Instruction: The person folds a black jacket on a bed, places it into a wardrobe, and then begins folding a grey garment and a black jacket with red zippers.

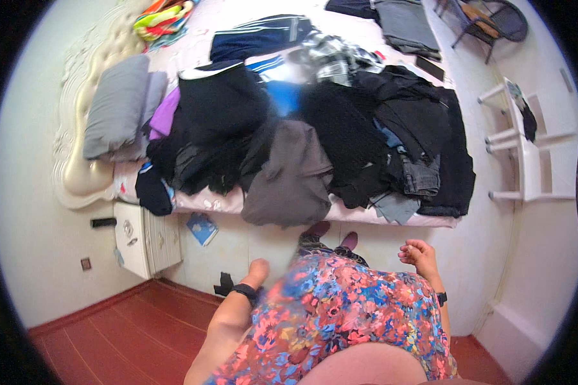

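Note:
My left hand hangs low beside my floral top, short of the bed. Its fingers are hidden from view, so I cannot tell whether it holds anything. My right hand is raised at my right side, fingers loosely bent and a little apart, with nothing in it. Ahead of both hands, a dark grey shirt drapes over the bed's front edge. Black garments lie either side of it: a black top to the left and a black knitted piece to the right. Folded dark jeans rest farther right.
A grey rolled quilt leans by the padded headboard. At the bed's left corner stands a white nightstand, with a blue packet on the floor beside it. White shelving and a dark chair are on the right.

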